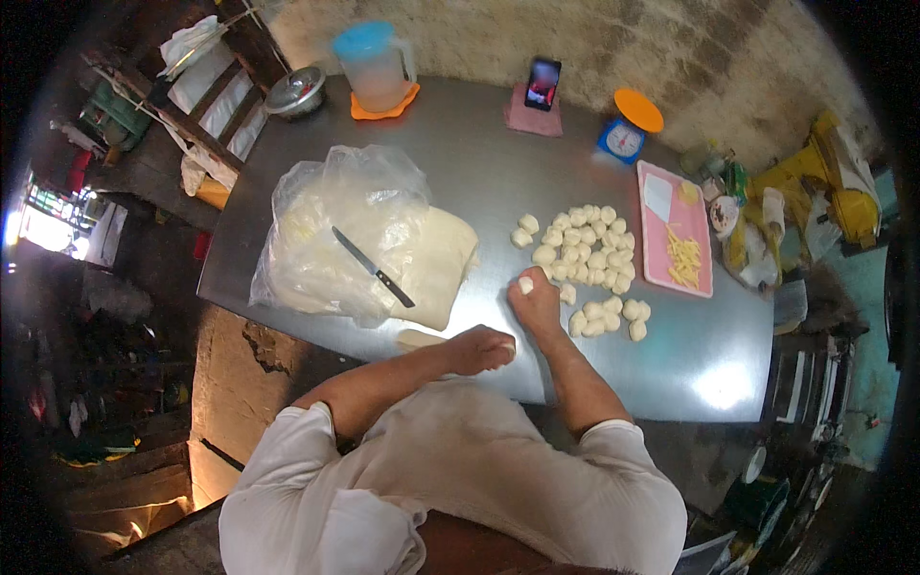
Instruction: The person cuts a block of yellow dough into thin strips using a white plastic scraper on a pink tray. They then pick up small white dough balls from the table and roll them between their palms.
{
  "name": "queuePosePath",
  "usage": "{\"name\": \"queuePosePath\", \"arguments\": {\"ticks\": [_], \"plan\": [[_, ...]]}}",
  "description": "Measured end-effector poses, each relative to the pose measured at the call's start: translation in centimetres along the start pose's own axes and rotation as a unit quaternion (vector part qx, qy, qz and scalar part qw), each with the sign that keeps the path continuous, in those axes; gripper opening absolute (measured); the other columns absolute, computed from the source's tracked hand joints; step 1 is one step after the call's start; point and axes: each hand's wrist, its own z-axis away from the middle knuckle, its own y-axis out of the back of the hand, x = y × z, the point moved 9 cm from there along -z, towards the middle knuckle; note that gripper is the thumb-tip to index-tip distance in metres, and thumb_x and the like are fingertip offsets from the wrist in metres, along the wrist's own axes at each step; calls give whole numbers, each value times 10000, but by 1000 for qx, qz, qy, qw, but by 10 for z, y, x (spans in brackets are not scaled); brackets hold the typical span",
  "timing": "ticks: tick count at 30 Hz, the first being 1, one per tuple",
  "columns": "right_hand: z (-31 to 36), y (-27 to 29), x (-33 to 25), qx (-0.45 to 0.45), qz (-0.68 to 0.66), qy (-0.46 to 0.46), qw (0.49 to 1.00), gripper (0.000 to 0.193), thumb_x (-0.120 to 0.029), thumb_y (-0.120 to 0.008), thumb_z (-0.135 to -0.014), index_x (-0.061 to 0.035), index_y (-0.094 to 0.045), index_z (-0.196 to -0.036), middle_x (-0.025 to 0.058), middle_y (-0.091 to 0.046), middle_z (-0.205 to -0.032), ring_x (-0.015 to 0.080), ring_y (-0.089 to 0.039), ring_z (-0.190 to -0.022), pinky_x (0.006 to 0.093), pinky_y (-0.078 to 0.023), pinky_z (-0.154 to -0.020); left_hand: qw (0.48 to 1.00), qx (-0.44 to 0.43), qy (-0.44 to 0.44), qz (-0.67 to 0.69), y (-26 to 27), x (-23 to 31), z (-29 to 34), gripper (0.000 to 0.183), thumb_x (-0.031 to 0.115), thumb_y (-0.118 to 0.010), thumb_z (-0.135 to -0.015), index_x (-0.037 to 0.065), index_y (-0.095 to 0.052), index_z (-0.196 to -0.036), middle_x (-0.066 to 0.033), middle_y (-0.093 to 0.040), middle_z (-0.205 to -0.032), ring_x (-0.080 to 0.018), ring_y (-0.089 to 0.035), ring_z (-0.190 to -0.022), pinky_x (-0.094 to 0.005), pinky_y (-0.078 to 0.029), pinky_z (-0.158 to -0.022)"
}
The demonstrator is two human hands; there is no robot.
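My right hand point(539, 305) is closed around a small white dough ball point(525, 285), which bulges out at the top of the fist. Close to the table's near edge, my left hand point(482, 351) is curled shut; what its fingers hold, if anything, is hidden. Beside the left wrist lies a strip of dough point(418, 338). Several round dough balls point(585, 240) are grouped just beyond and to the right of my right hand. A large slab of dough point(443, 254) lies to the left, partly under a clear plastic bag point(331, 206). A black-handled knife point(369, 264) rests on top.
On the metal table point(470, 144) stand a blue-lidded pitcher point(374, 67), a lidded metal pot point(295, 92), a phone point(542, 84) on a pink cloth and a blue scale point(625, 139) with an orange pan. At right, a pink tray point(656, 259) holds pale yellow sticks point(683, 257).
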Motion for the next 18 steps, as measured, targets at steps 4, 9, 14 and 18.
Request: {"name": "queuePosePath", "arguments": {"ticks": [4, 9, 14, 18], "plan": [[-5, 20, -107, 115, 150, 244, 951, 453, -397, -841, -803, -61, -667, -1051, 163, -733, -924, 341, -706, -830, 424, -570, -765, 919, 264, -120, -268, 33, -9, 20, 269, 270, -688, -876, 64, -671, -1048, -160, -689, -973, -328, -681, -959, -419, -537, -868], [8, -13, -27, -135, 24, 28, 990, 521, -490, -796, -858, -53, -687, -1121, 145, -718, -864, 264, -713, -732, 377, -575, -649, 963, 245, 44, -104, 47, -58, 29, 608, 89, -733, -818, 59, -554, -1399, -179, -702, -1083, -340, -690, -1016, -436, -543, -937], [108, -53, -5, -301, -199, -338, 869, 355, -403, -651, -966, -80, -691, -1107, 95, -720, -848, 163, -691, -625, 288, -553, -529, 972, 221, -39, -70, 36, -6, 16, 845, 232, -836, -848, 62, -395, -1550, -170, -700, -1162, -314, -691, -1085, -397, -534, -979], [65, -19, -19, -93, -17, -54, 994, 291, -277, -707, -905, -61, -656, -1093, 156, -735, -863, 272, -718, -656, 414, -570, -600, 973, 209, -91, 20, 29, -41, 4, 656, 214, -800, -901, 9, -502, -1449, -163, -660, -1247, -250, -642, -1153, -337, -479, -1031]]}}
